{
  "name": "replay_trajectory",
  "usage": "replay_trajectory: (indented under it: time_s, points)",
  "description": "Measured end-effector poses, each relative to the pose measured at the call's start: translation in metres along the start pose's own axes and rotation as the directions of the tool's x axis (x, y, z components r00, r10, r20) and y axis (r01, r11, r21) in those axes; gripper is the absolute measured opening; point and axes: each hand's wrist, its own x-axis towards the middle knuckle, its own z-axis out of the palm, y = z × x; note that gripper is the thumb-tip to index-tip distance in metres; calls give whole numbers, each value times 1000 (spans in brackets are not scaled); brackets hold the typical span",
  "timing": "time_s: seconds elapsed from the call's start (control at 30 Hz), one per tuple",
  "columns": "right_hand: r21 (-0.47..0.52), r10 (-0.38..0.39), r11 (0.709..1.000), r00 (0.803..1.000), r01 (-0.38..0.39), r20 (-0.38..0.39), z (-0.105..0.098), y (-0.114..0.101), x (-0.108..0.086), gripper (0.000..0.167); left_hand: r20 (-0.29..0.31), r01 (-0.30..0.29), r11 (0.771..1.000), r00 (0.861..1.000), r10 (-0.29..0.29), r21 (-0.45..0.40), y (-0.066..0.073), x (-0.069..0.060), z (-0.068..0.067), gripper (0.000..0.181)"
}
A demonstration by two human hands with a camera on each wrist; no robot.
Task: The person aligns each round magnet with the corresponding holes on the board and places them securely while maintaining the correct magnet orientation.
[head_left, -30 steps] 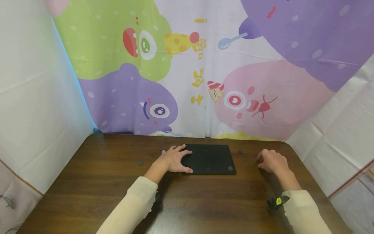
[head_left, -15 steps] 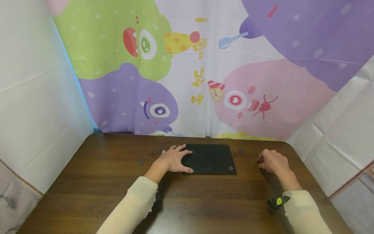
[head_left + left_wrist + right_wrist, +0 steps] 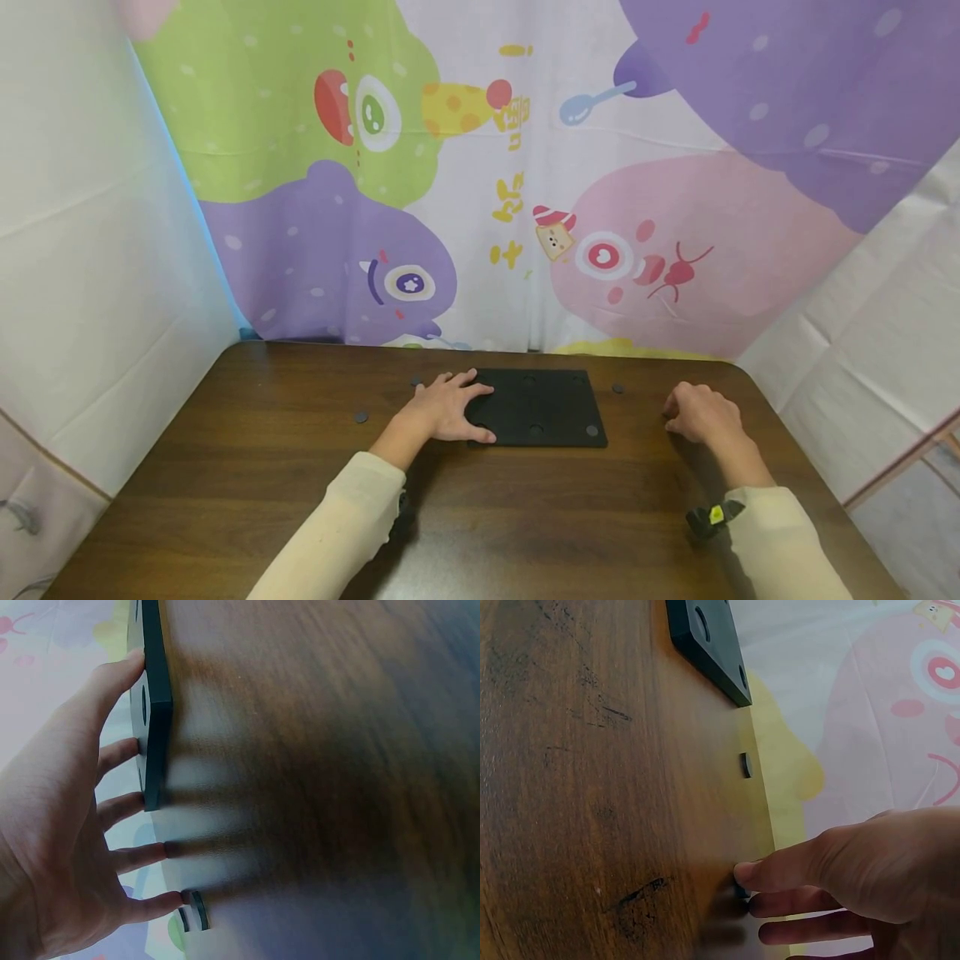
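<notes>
A flat black board [image 3: 555, 408] with shallow round recesses lies near the back of the table. My left hand [image 3: 448, 410] spreads over its left end, with the thumb and some straight fingertips touching it. In the board's near right recess sits a small dark disc [image 3: 592, 431]. Off to the right, my right hand [image 3: 701, 412] is low at the tabletop. The right wrist view shows its thumb and index finger pinching another small dark disc [image 3: 741, 889], mostly covered by the fingers. Recesses under the left hand are partly hidden.
One loose disc [image 3: 618, 388] lies between the board and my right hand. Two more, a nearer disc [image 3: 362, 417] and a farther disc [image 3: 416, 382], lie left of the board. A patterned cloth [image 3: 495, 292] hangs directly behind the wooden table [image 3: 525, 517].
</notes>
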Motion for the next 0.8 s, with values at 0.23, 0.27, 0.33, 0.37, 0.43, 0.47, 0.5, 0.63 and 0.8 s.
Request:
replay_trajectory:
  time_s: [0.23,0.27,0.33,0.37,0.43,0.47,0.5,0.63,0.8]
  points:
    - [1,2,1000,1000,-2,-9,-2,-2,0,22,8,2,1000,1000,-2,-3,-2,4,3,87]
    - [0,2,1000,1000,-2,-8,-2,-2,0,21,10,3,1000,1000,-2,-4,-2,4,3,87]
    - [-1,4,1000,1000,-4,-5,-1,-3,1,21,11,1,1000,1000,-1,-8,-2,3,2,86]
    - [-3,4,1000,1000,-4,-3,-1,-3,1,20,12,-1,1000,1000,1,-11,-1,2,1,86]
    - [-6,1,1000,1000,-1,3,0,-3,1,19,10,-8,1000,1000,8,-18,-1,1,0,86]
    - [-7,0,1000,1000,0,6,1,-3,1,19,11,-10,1000,1000,10,-20,-1,0,-1,87]
    - [-7,0,1000,1000,0,5,1,-3,1,18,12,-12,1000,1000,12,-22,-1,0,-1,87]
    - [-2,4,1000,1000,-4,5,0,-3,1,15,12,-15,999,1000,15,-33,-6,6,2,90]
    - [9,17,1000,1000,-17,7,0,-3,1,14,5,-15,999,1000,16,-52,-17,19,14,93]
